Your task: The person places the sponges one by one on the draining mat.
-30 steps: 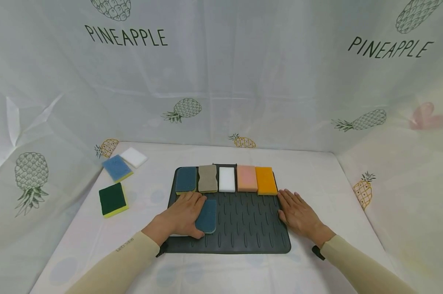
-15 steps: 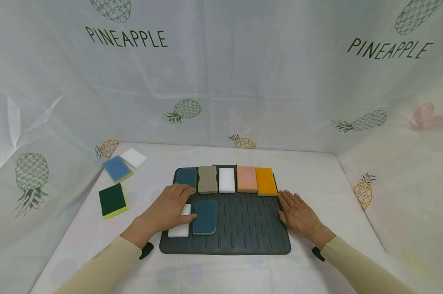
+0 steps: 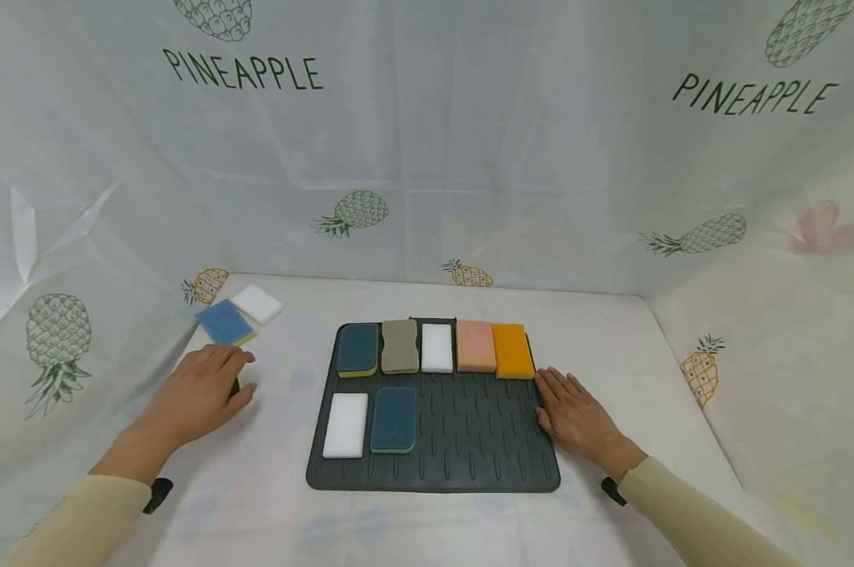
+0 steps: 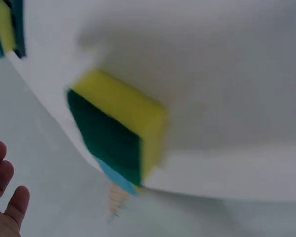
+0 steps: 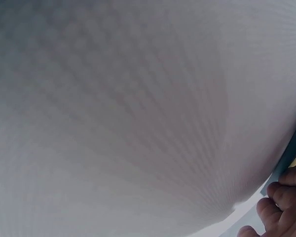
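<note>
My left hand [image 3: 193, 394] hovers over the green-and-yellow scrub sponge [image 4: 111, 123], hiding nearly all of it in the head view. In the left wrist view the fingers are spread and hold nothing. My right hand [image 3: 583, 417] rests on the cloth with its fingertips against the right edge of the dark ribbed mat [image 3: 469, 465]. A back row on the mat has a blue sponge [image 3: 358, 348], a grey wavy sponge [image 3: 400, 346], a white sponge [image 3: 437, 348], a pink sponge [image 3: 476, 346] and an orange sponge [image 3: 513, 351]. In front lie another white sponge [image 3: 345, 425] and blue sponge [image 3: 394, 419].
Beyond my left hand, a light blue sponge [image 3: 224, 321] with a yellow underside and a white sponge [image 3: 258, 303] lie on the cloth-covered table [image 3: 427, 528]. Pineapple-printed sheeting [image 3: 427, 157] hangs around the back and sides.
My left hand has left the blue sponge in the front row and moved left, off the mat, over the green-and-yellow sponge. The right hand has stayed put.
</note>
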A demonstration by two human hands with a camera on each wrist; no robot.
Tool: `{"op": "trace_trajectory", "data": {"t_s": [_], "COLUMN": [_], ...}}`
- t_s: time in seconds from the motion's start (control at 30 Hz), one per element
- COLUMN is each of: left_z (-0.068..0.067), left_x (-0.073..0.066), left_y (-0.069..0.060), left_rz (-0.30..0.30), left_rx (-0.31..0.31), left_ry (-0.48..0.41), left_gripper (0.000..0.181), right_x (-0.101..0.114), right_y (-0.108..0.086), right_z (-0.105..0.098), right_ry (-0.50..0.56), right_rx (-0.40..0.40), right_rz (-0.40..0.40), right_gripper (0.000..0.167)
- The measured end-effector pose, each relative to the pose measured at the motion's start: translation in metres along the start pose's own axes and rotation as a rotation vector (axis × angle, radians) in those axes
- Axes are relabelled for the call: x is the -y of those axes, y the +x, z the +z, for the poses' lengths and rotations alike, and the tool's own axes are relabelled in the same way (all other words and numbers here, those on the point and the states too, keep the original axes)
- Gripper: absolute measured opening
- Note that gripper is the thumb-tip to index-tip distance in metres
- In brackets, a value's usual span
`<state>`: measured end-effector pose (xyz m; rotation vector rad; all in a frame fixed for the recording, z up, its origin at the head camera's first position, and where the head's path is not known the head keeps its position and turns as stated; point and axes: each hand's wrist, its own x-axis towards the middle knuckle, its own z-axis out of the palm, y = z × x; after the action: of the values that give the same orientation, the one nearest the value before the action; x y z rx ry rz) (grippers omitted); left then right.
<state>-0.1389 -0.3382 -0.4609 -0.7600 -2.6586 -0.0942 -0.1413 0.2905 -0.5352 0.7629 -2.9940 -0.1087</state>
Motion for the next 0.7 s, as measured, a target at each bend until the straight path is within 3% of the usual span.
{"op": "trace_trajectory", "data": {"t_s": [0.13,0.27,0.7], "left_z": [-0.004,-0.002,0.004], "left_x": [0.024,0.037,0.042], "left_y": [-0.021,-0.035,-0.041], "left_rz": [-0.060,-0.092,-0.178], "left_rx": [0.045,0.096,0.227], "left_ry": [0.030,0.061,0.085], "left_gripper": [0.049,0.050,0.065], "right_x": [0.000,0.000,0.000], "right_y": [0.000,0.000,-0.001], "right_z": [0.000,0.000,0.001], "right_ry": [0.002,0.002,-0.014], "right_rx": [0.003,0.003,0.002], "right_rz": [0.002,0.001,0.005], "right_gripper": [0.064,0.064,0.064]}}
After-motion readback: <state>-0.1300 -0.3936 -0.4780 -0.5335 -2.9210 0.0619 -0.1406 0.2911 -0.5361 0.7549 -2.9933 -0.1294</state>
